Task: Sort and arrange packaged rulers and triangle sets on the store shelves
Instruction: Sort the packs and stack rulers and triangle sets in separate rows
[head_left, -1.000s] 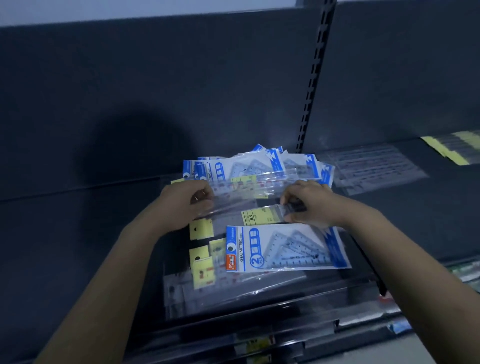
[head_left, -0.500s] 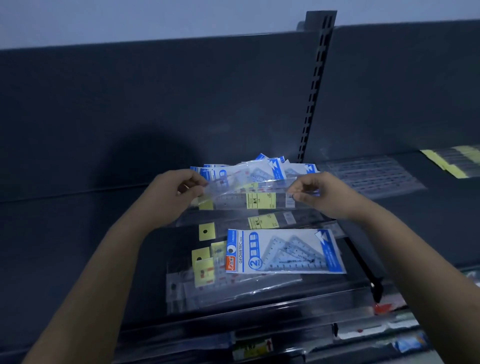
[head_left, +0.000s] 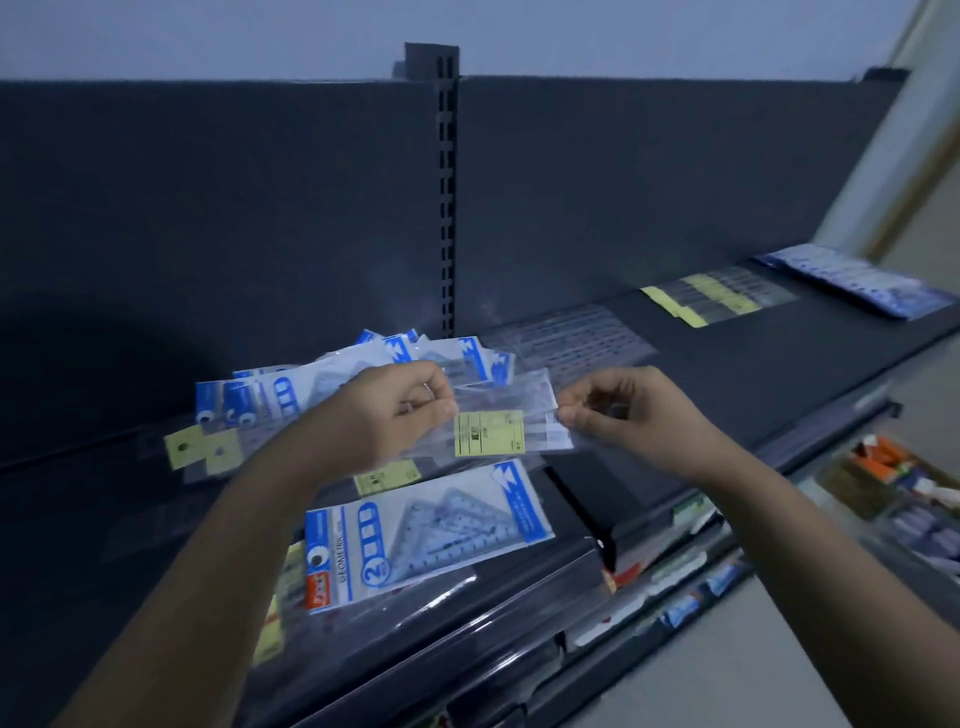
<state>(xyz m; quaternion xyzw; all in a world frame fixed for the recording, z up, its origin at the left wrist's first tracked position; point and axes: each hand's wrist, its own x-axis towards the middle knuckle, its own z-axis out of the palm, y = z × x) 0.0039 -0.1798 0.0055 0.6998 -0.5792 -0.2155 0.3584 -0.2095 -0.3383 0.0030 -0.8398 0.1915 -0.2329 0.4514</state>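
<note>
Head cam is looking down at a dark shelving unit, with its back panel (head_left: 208, 208) running wide behind everything and a slotted upright (head_left: 447, 208) splitting it in two. The shelf (head_left: 727, 364) is carrying a few groups. Far right, some blue packs (head_left: 857, 283) and a row of yellow-headed ruler packs (head_left: 722, 299) are lying side by side, and a flat spread of clear ruler packs (head_left: 576, 343) is sitting just right of the upright. Left of it, a messy fan of triangle set packs (head_left: 270, 397) is piling up at the back. One "Geometric" triangle set pack (head_left: 426, 535) is lying nearer the front edge on top of clear sleeves.

Above that one, a yellow-labelled ruler pack (head_left: 498, 426) is being held off the shelf, roughly level. The left hand (head_left: 395, 410) is pinching its left end with curled fingers, and the right hand (head_left: 623, 415) is pinching the right end between thumb and fingertips.
</note>
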